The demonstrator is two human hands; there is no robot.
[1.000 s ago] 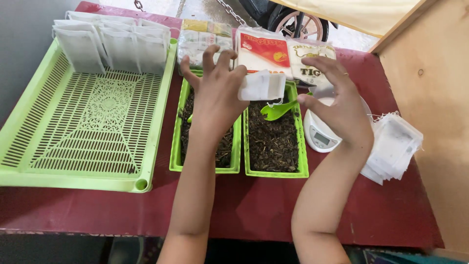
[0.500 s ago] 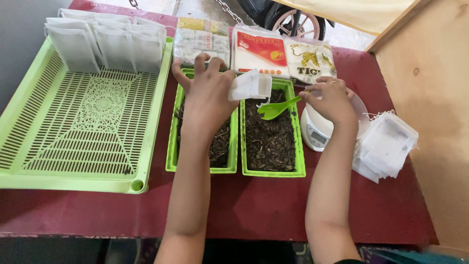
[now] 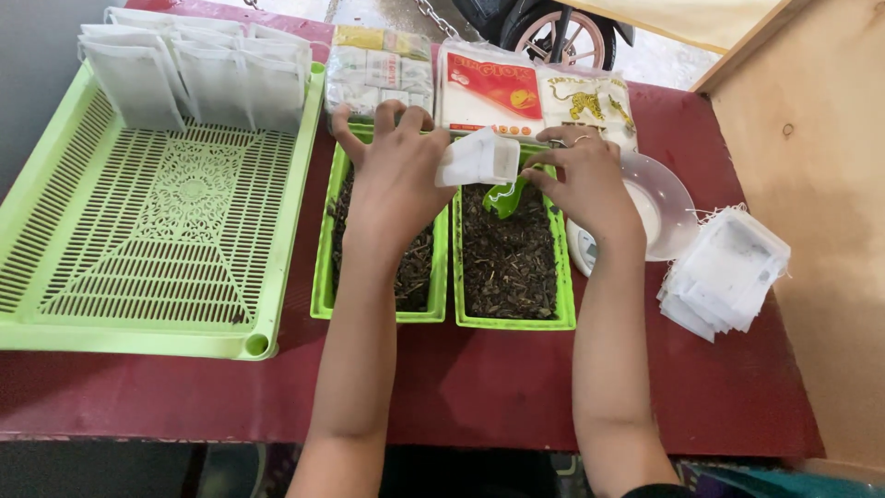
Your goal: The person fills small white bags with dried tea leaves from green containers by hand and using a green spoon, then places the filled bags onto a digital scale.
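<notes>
While my left hand (image 3: 392, 180) pinches one bag (image 3: 477, 159), my right (image 3: 585, 180) grips one scoop (image 3: 505, 195) — over two trays (image 3: 510, 318) near the tabletop's far edge.

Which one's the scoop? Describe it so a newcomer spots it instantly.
Start at the red table and find the two narrow green trays of dark dried leaves side by side at its middle. In the right-hand tray, near its far end, lies the scoop, just below the white pouch held between the left hand and right hand. It is the only glossy green spoon-shaped thing there.
</notes>
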